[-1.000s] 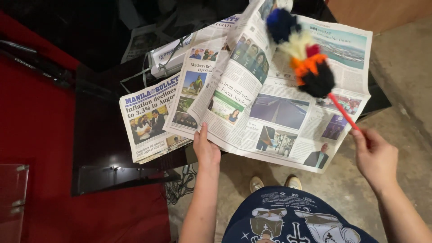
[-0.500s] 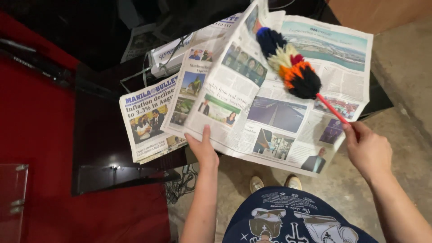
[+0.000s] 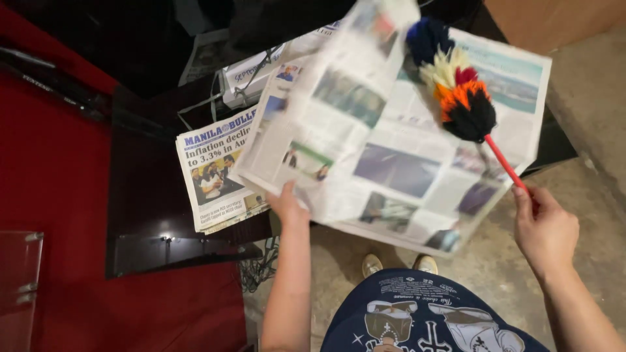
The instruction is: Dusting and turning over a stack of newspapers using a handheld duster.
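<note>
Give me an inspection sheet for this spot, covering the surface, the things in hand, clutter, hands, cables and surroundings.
Surface: dark glossy low table, with papers hanging over its front edge.
Things in hand: open newspaper, lifted and blurred; feather duster with blue, cream, orange and black tufts on a red stick, lying over the open sheet.
Clutter: folded newspaper lying flat on the table; a white box-like device behind it.
Hands: left hand grips the open newspaper's lower edge; right hand closed around the duster stick.
Cables: grey cables by the device; a dark tangle under the table edge.
Surroundings: red floor covering on the left, bare concrete floor on the right, the person's shoes below.
</note>
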